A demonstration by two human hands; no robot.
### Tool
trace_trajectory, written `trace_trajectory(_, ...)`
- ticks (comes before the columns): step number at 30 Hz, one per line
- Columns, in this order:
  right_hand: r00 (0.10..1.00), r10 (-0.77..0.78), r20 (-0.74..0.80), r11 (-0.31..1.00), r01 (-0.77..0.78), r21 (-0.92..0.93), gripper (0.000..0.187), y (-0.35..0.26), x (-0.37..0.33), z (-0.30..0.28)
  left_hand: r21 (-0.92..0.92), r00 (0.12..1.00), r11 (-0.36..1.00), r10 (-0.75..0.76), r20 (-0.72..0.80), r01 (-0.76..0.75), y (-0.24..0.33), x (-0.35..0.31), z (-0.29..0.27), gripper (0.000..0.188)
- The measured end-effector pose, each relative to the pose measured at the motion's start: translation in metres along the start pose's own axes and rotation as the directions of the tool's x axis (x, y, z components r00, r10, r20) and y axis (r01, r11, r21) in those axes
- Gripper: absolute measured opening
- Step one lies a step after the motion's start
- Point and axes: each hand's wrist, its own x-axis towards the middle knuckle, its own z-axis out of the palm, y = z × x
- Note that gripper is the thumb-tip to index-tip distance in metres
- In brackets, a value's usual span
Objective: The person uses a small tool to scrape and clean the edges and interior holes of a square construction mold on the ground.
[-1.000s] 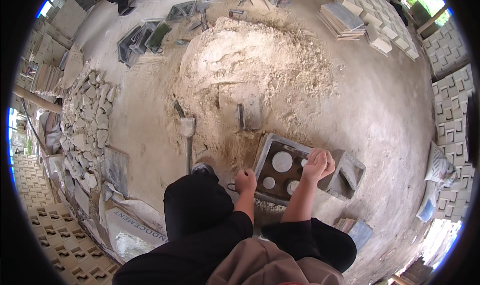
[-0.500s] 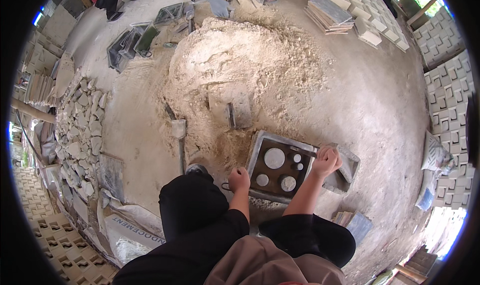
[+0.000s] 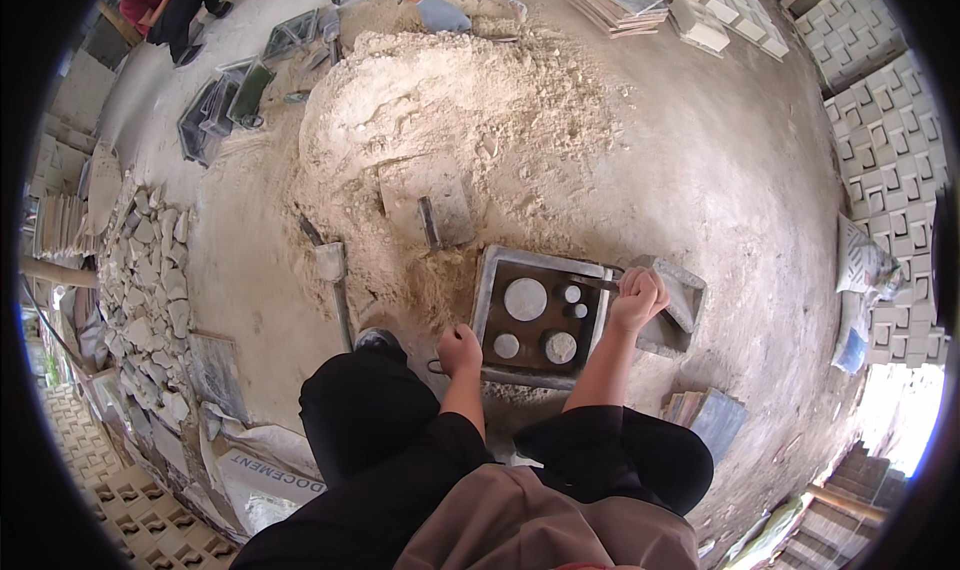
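A square metal mould point(image 3: 487, 295) lies on the floor before me, with several round pale discs of different sizes in its brown inside. My right hand point(image 3: 640, 295) is closed around the end of a slim dark bar-like tool point(image 3: 594, 283), which reaches over the mould's upper right part. My left hand point(image 3: 461, 350) is a closed fist beside the mould's left side, close to a thin metal loop point(image 3: 435, 367). Whatever the left fingers may hold is hidden.
Beyond the mould rises a heap of pale powder point(image 3: 410, 90), with a handled float point(image 3: 430, 222) and a hammer-like tool point(image 3: 330, 262) near it. A grey tray point(image 3: 690, 295) stands right; rubble point(image 3: 145, 280) lies left. A co-worker's gloved hand point(image 3: 442, 13) is behind the heap.
The whole view has shifted, so the scene sits farther left and higher. My right hand and its tool have moved slightly away and right over the mould. A co-worker's other gloved hand has come nearer.
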Motion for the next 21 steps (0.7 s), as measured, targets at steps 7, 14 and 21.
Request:
trace_trajectory(7,0.972,-0.015,-0.234,0.979,-0.034,-0.201,0.026,-0.006,-0.012,0.015,-0.005,1.000,1.000,0.011,-0.028,-0.012,-0.010,0.001,-0.001,0.032)
trace_trajectory(14,0.872,0.340,0.353,0.917,-0.391,0.081,0.028,-0.005,0.031,-0.013,-0.008,1.000,1.000,-0.017,-0.024,0.016,0.001,-0.003,-0.001,0.031)
trace_trajectory(21,0.972,0.232,0.020,0.963,-0.233,0.136,0.035,-0.035,0.006,0.002,-0.008,0.996,0.999,-0.039,-0.077,0.038,-0.007,-0.001,-0.002,0.031)
